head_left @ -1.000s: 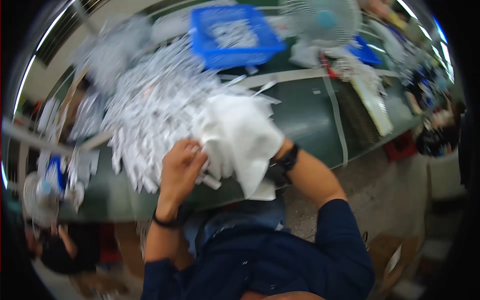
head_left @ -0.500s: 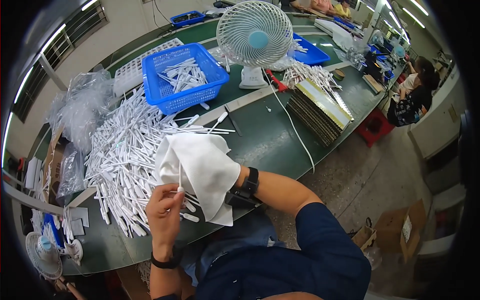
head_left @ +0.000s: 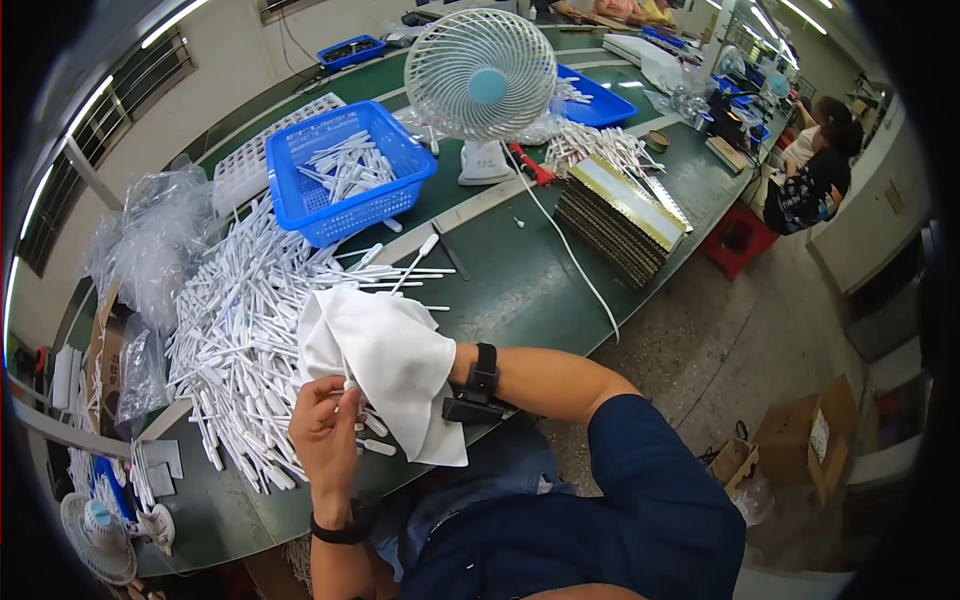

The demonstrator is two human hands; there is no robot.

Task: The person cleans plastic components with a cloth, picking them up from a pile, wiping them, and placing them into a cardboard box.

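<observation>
My left hand (head_left: 325, 425) pinches the thick end of a slim white plastic stick (head_left: 349, 384) between thumb and fingertips. The stick's thin end runs into a fold of a white cloth (head_left: 400, 345). That cloth drapes over my right hand (head_left: 463, 362), which shows only at the wrist. Its fingers are hidden inside the cloth, bunched around the stick. Beside and beyond both hands spreads a large heap of similar white sticks (head_left: 235, 345). A few lie under the cloth's near edge, and one stick (head_left: 415, 262) juts out past its far side.
A blue basket (head_left: 410, 190) holding white sticks stands beyond the heap. To its right are a desk fan (head_left: 487, 85), whose white cord (head_left: 575, 245) crosses the green table (head_left: 500, 290), and a stack of ridged panels (head_left: 625, 215). Clear plastic bags (head_left: 150, 240) lie at left.
The stick has slid deeper into the cloth fold, with my left fingers now close against the cloth. Both hands sit slightly lower and further left in the picture, as the whole view has shifted.
</observation>
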